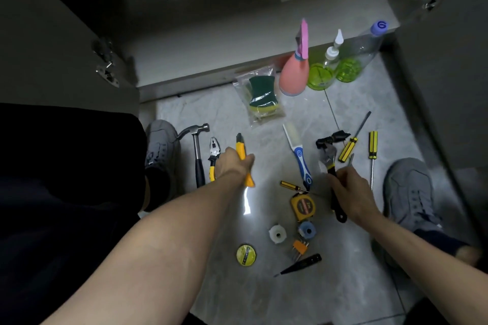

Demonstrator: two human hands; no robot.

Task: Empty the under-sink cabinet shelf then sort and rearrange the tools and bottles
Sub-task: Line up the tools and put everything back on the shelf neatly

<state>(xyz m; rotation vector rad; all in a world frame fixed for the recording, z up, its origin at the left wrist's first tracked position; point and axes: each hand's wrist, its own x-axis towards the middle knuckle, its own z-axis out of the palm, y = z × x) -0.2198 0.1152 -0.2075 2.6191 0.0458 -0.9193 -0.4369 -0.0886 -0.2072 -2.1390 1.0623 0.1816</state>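
Tools lie spread on the grey floor in front of the open cabinet. My left hand (232, 166) grips a yellow utility knife (241, 149), just right of the pliers (213, 155) and the hammer (198, 153). My right hand (351, 192) grips the black handle of an adjustable wrench (328, 159). A blue-handled brush (301, 158), a tape measure (303, 206) and yellow screwdrivers (348, 149) lie between and around my hands. A pink spray bottle (294, 74) and two green-bottomed bottles (320, 75) stand by the cabinet's edge.
A bagged sponge (261, 95) lies near the cabinet base. Small parts lie close to me: a white fitting (277, 233), a blue fitting (306, 229), a yellow tape roll (245, 254), hex keys (299, 247) and a black tester pen (301, 264). My shoes (408, 190) flank the tools. The cabinet doors stand open at both sides.
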